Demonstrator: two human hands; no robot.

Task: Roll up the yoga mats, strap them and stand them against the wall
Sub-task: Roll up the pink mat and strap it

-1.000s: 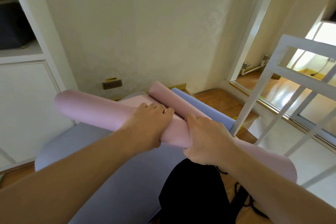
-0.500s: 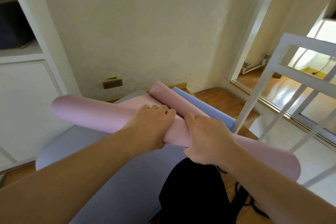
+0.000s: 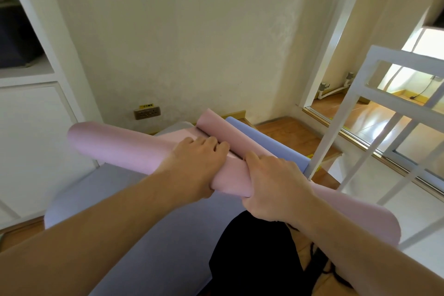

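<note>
While both hands sit close together on the pink roll (image 3: 115, 145), the left hand (image 3: 194, 166) has its fingers curled over the top of it and the right hand (image 3: 271, 187) is wrapped around it just beside, thumb up on top, so both are gripping the mat. That roll runs from upper left to lower right across the view, held up above the purple mat (image 3: 134, 211), which lies flat underneath. The unrolled rest of the pink mat stretches away toward the wall (image 3: 192, 31), and its far end curls up into a small roll of its own. Just right of that, the purple mat's far end is curled up too. Something black (image 3: 252, 255) sits at the bottom between the arms, can't tell what exactly. A white rack (image 3: 341, 122) stands on the right, a socket (image 3: 147, 113) low on the wall, and a white cabinet (image 3: 31, 127) at left.
</note>
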